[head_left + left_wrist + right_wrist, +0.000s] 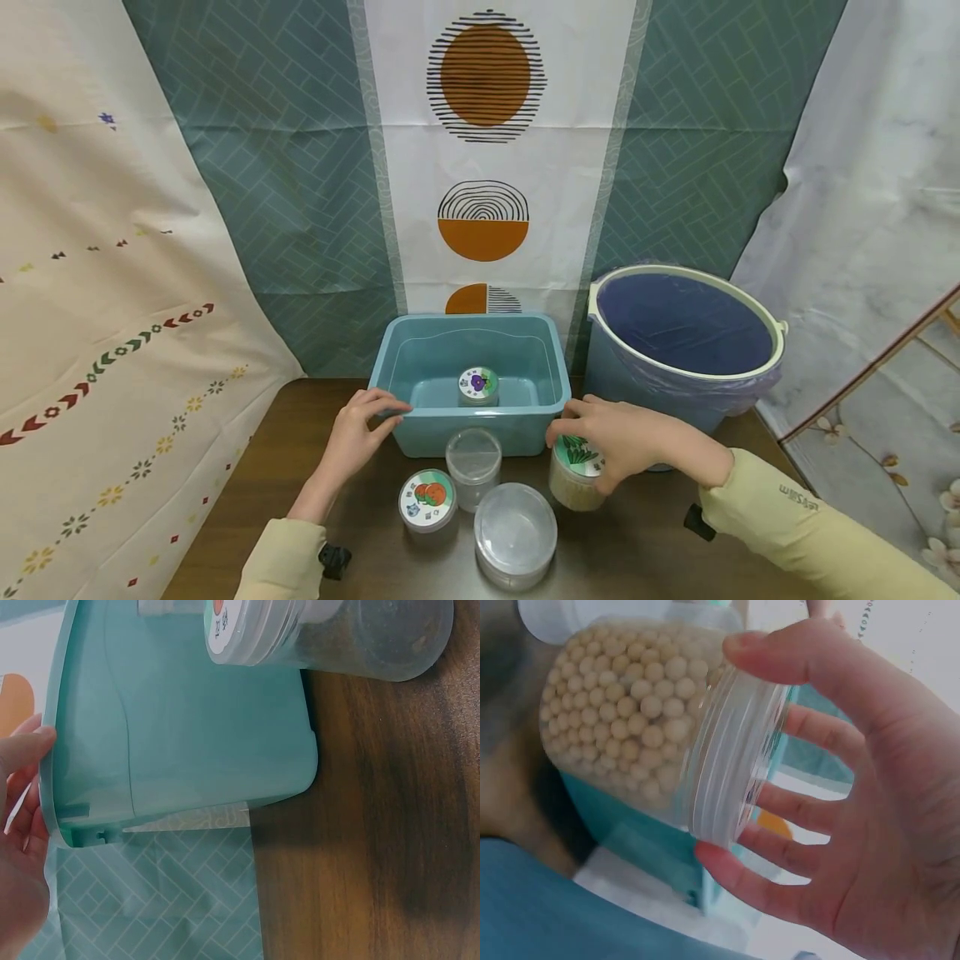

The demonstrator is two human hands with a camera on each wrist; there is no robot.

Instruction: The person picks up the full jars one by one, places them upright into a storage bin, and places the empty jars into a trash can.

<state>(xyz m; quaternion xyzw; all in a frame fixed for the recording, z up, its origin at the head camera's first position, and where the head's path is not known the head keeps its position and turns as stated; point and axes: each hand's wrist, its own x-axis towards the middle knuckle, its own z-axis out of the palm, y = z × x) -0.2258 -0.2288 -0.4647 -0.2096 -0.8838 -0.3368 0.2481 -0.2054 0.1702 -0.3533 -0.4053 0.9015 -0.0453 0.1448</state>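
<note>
In the head view my left hand (360,425) is at the front left corner of a teal plastic bin (468,433), pinching its rim between thumb and fingers. The left wrist view shows the thumb on the outer side of that rim. My right hand (618,437) reaches over a clear jar (622,712) full of small round beige balls. Thumb and fingers grip the edge of its lid (731,754), which carries a green leafy label (577,450). That jar stands near the bin's front right corner. Inside the bin sits a jar with a purple flower label (478,383).
Before the bin stand a jar with an orange fruit label (427,500), a clear-lidded jar (474,467) and a wider clear-lidded jar (515,533). A tall blue waste bin (645,367) with a plastic liner is at the right, on the brown wooden table (247,508).
</note>
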